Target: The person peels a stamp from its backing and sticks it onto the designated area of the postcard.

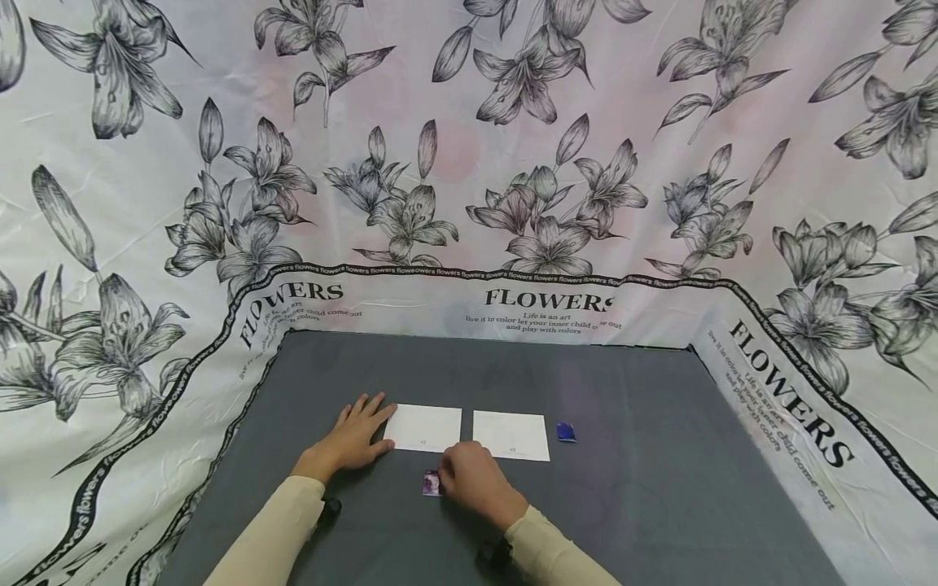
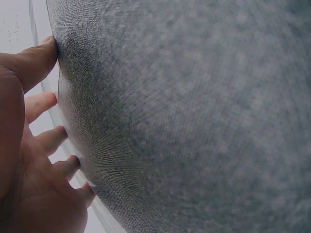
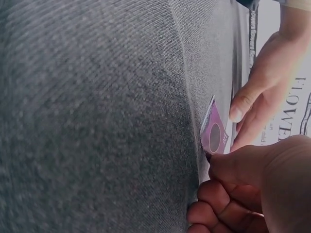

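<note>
My right hand [image 1: 478, 482] pinches the edge of a small purple stamp-like piece [image 1: 431, 483] just in front of the two white cards. In the right wrist view, this purple piece [image 3: 214, 133] bears a dark oval and a printed number, and it stands tilted beyond my thumb. My left hand [image 1: 350, 437] lies with its fingers spread at the left edge of the left white card [image 1: 423, 428]. Its thumb and a fingertip rest at the card's corners. Beside that card lies the right white card [image 1: 510, 435], with faint small print near its lower edge.
A small blue piece [image 1: 566, 432] lies to the right of the cards. Dark grey cloth covers the table [image 1: 659, 488]. White curtains [image 1: 410, 309] printed with flowers and lettering surround its back and sides.
</note>
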{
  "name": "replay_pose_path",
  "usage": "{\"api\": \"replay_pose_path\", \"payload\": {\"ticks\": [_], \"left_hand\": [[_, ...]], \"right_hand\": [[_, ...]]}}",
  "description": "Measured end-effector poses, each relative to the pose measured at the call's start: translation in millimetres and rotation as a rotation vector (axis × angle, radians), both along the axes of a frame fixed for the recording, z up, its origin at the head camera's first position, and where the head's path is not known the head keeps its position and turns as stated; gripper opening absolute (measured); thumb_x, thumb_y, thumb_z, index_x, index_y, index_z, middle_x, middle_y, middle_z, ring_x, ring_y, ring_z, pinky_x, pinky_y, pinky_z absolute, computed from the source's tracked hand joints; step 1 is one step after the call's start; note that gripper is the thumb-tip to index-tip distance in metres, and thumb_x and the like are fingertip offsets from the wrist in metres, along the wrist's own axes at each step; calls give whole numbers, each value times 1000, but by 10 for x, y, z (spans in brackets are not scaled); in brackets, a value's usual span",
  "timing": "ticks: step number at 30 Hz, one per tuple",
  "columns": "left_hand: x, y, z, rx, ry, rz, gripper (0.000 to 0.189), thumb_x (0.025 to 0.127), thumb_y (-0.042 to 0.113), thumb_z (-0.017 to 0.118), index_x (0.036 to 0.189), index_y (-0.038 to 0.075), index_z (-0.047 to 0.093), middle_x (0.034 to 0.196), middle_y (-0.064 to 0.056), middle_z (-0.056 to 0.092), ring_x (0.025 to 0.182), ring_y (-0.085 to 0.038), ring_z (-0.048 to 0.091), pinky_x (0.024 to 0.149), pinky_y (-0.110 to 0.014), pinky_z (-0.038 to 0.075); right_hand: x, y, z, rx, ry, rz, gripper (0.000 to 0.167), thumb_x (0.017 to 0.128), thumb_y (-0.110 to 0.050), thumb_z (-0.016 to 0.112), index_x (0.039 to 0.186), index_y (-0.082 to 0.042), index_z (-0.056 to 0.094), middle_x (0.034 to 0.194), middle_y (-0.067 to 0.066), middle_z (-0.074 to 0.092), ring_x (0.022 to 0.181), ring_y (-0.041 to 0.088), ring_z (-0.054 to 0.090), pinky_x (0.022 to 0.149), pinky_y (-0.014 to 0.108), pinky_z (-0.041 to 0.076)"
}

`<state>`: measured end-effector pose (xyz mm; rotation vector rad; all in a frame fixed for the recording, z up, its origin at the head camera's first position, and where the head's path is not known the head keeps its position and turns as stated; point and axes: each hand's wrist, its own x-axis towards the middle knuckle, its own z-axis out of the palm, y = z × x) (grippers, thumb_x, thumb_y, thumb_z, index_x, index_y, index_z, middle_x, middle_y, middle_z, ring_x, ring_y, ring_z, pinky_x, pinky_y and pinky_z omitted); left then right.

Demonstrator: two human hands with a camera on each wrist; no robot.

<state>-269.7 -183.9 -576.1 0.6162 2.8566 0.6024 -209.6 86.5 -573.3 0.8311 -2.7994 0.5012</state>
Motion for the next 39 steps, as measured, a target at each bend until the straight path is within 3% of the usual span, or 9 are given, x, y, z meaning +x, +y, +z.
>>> {"api": "replay_pose_path", "payload": {"ticks": [14,25,32,39], "left_hand": [[2,-2,-3,9,-4,2,72,105,34,74,166,8,45,176,-28,30,164,-58,20,127,-77,15],[13,5,3,4,4,10,72,104,33,75,166,8,46,176,-28,31,163,-57,21,127,-77,15],[18,30,45,9,10,14,72,103,32,76,164,7,47,175,-30,32,163,-58,22,127,-77,15],[16,13,12,13,7,9,72,105,33,75,165,7,46,176,-28,31,164,-57,20,128,-76,14]], "right_hand": [[23,88,63,-47,-64,6,14,93,-9,79,79,-11,79,68,-8,66,61,0,47,59,21,44],[10,153,277,-65,7,25,10,91,-7,81,81,-10,81,73,-4,73,65,3,57,64,24,51],[-13,179,384,-64,11,21,11,92,-7,80,81,-10,81,73,-5,72,64,2,54,63,24,50],[-47,184,428,-73,24,25,12,92,-6,79,81,-11,81,74,-4,74,65,3,56,64,24,50]]}}
